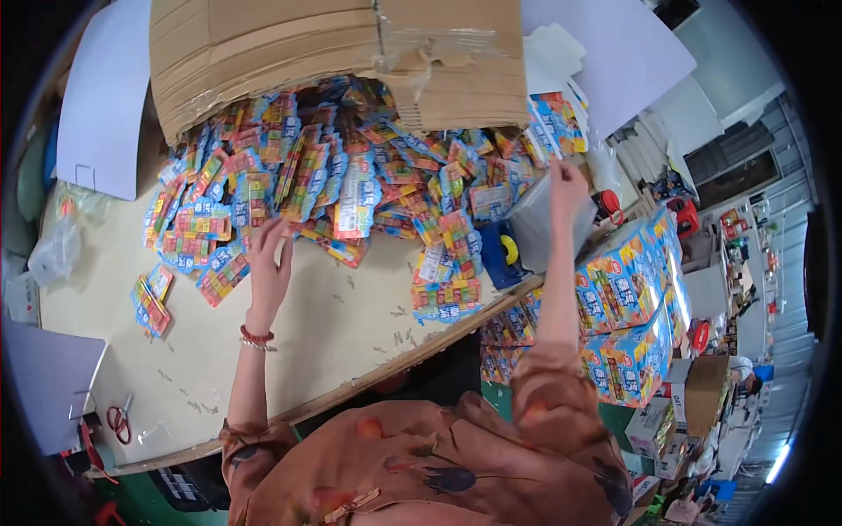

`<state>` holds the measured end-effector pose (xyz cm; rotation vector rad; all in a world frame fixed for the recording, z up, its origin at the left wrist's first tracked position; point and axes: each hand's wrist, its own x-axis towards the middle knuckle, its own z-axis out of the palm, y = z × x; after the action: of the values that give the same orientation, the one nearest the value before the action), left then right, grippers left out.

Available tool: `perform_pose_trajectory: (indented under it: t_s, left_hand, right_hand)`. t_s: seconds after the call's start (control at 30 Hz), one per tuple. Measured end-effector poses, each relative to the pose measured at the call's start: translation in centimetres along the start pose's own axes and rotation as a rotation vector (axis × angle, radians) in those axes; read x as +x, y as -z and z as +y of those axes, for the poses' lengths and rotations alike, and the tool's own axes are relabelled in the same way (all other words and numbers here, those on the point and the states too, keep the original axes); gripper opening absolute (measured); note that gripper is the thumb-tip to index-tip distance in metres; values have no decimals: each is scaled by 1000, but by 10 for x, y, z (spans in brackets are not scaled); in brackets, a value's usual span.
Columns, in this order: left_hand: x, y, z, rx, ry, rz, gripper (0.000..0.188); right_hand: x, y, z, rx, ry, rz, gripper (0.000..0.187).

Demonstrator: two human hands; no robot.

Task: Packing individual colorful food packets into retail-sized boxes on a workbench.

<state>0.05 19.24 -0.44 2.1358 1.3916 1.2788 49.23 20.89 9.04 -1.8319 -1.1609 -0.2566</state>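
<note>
A big heap of small colourful blister-card packs (355, 197) with blue wavy edges spills over the table. At the heap's near edge is my left hand (270, 267), its thumb and fingers apart and the fingertips by the packs. I see nothing held in it. My right hand (568, 188) reaches to the right side, over a stack of clear plastic bags (533, 223). Its fingers are pressed together beside some colourful printed cartons (561, 123); what is between them, if anything, is too small to make out.
An open cardboard box (289, 44) lies behind the heap. A blue tape dispenser (500, 254) with yellow tape stands at the table's right edge. Scissors (119, 421) lie at the lower left. Wrapped display boxes (623, 298) are stacked beyond the wooden edge (368, 379).
</note>
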Motion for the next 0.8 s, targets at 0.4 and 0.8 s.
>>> perform_pose_trajectory:
  t_s: [0.4,0.8]
  left_hand:
    - [-65,20,73,-59,211,-192,27]
    - [-7,7,128,-226,79,-16,32]
  right_hand:
    - [152,-108,113,-512,59,-740,137]
    - [161,45,-22,-66,89,271,105]
